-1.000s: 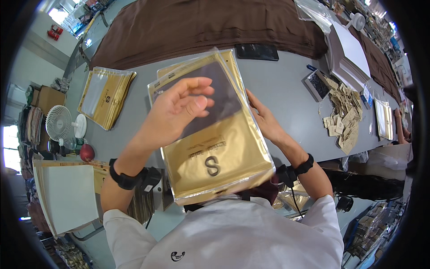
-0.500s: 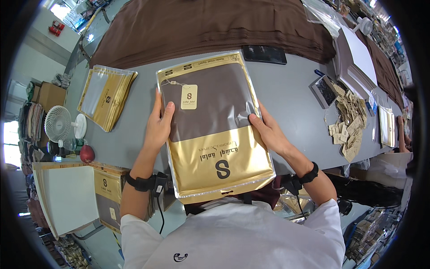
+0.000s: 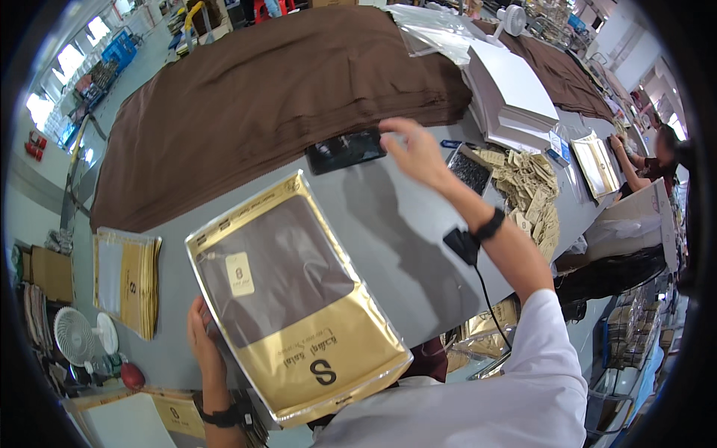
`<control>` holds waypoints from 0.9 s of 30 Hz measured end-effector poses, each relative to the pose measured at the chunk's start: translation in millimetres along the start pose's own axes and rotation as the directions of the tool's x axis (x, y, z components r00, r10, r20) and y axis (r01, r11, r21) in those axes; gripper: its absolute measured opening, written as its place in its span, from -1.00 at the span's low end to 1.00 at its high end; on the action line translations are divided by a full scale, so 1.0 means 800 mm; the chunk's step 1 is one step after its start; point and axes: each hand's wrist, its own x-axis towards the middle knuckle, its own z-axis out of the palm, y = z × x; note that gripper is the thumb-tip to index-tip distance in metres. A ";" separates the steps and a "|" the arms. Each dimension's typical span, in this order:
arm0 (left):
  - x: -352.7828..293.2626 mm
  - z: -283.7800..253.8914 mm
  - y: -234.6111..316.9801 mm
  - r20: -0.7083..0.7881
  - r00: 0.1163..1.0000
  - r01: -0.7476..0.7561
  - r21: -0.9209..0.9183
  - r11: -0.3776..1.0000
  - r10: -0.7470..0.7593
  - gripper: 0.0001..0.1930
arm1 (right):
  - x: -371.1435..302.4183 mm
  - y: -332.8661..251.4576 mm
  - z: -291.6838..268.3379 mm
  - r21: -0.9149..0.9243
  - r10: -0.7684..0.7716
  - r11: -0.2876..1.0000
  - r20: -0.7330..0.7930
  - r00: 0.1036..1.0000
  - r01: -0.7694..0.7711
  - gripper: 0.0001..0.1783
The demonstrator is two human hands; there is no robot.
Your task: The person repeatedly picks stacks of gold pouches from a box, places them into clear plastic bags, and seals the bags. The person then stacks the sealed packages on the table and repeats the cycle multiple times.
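Note:
A flat gold-and-clear plastic bag [image 3: 299, 299] with folded brown cloth inside lies tilted in front of me. A cream hang tag [image 3: 240, 274] shows near its upper left. My left hand [image 3: 206, 340] grips the bag's left edge, its fingers partly hidden by the bag. My right hand [image 3: 418, 155] is off the bag, stretched forward with fingers apart and nothing visible in them. Its fingertips are at the right end of a black phone [image 3: 345, 151], beside the front edge of a pile of brown cloth [image 3: 284, 82]; contact cannot be told.
Several gold bags [image 3: 128, 284] are stacked at the left, near a white fan [image 3: 75, 332]. At the right are loose tags [image 3: 526, 187], a dark box [image 3: 470, 172] and white boards [image 3: 515, 93]. Another person's arm [image 3: 633, 166] is at far right.
My right hand has let go of the bag and moved forward to the phone. The bag, now in my left hand alone, has tilted and shifted left in view; the head view has turned.

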 end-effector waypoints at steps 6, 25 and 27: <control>-0.009 -0.022 -0.061 -0.060 0.968 -0.231 0.171 0.958 0.244 -0.58 | 0.161 0.143 -0.033 -0.385 0.104 0.908 -0.173 0.979 -0.165 -0.65; -0.023 -0.019 -0.051 -0.098 0.966 -0.196 0.321 0.927 0.239 -0.75 | 0.271 0.273 0.005 -0.535 0.089 0.817 -0.249 0.964 -0.213 -0.71; -0.022 -0.018 -0.050 -0.097 0.961 -0.216 0.313 0.925 0.257 -0.75 | 0.267 0.257 0.000 -0.472 0.108 0.854 -0.250 0.962 -0.219 -0.74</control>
